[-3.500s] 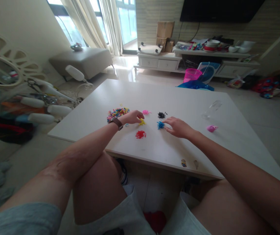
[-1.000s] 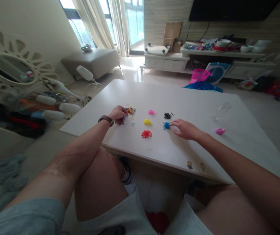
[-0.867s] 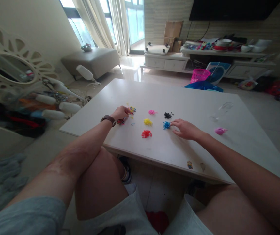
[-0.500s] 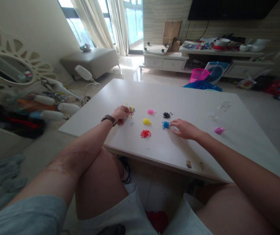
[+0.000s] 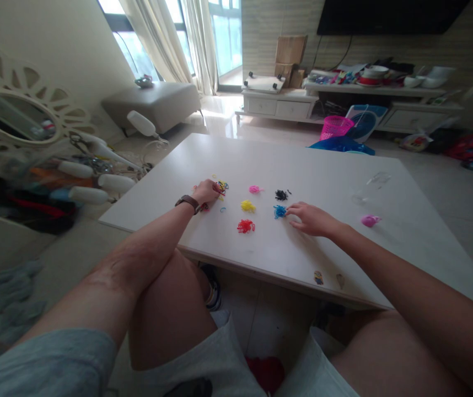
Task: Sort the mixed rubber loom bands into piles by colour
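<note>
My left hand (image 5: 205, 191), with a watch (image 5: 188, 203) on its wrist, reaches into a pile of mixed-colour small rubber bands (image 5: 222, 186). Its fingers are curled together at the pile, and what they pinch is hidden. My right hand (image 5: 311, 219) rests by the blue rubber bands (image 5: 279, 212), fingertips at their right edge, thumb apart from the fingers. Between the hands lie separate heaps of pink bands (image 5: 254, 189), yellow bands (image 5: 247, 206) and red bands (image 5: 245, 226). Black bands (image 5: 280, 194) sit just behind the blue ones.
The white table (image 5: 302, 165) also carries a pink object (image 5: 370, 220) and a clear plastic container (image 5: 379, 179) at the right. Stickers (image 5: 318, 277) show near its front edge. A white lamp (image 5: 116, 182) stands left; a pink basket (image 5: 336, 127) is beyond the table.
My left hand has shifted slightly right and its fingers have pressed further into the mixed bands. My right hand stays almost still beside the blue heap.
</note>
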Available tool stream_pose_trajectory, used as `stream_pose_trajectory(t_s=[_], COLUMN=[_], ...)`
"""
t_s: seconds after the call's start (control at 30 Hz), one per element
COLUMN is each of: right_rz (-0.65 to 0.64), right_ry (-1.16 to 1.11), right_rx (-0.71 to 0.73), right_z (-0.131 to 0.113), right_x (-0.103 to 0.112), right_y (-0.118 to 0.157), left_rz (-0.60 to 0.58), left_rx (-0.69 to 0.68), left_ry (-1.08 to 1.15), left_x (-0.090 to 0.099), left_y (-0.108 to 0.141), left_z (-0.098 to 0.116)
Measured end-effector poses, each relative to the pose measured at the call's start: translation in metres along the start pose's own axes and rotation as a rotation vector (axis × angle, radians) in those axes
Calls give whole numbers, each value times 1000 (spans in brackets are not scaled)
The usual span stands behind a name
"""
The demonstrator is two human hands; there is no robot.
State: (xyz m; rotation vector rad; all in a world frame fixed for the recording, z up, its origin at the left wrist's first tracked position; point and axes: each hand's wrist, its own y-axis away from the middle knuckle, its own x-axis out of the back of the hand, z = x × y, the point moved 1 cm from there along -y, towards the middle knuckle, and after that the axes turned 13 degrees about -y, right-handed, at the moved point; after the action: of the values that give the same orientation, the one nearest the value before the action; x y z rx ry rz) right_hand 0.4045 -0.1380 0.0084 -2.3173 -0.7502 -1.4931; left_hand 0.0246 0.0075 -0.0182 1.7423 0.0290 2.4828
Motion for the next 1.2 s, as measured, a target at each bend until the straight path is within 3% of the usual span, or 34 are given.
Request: stream_pose_trajectory(t_s=[0.77,1.2], right_rz=[-57,-78], right_ry=[-16,-15], right_rx=[-20,-22], right_z=[-4,-5], right_x=[2,2], right_y=[0,1], left_rz=[-57,-6], left_rx=[-7,-60], left_ry=[-51,-112], left_x=[12,2], left_y=[9,4], left_z=[10,8])
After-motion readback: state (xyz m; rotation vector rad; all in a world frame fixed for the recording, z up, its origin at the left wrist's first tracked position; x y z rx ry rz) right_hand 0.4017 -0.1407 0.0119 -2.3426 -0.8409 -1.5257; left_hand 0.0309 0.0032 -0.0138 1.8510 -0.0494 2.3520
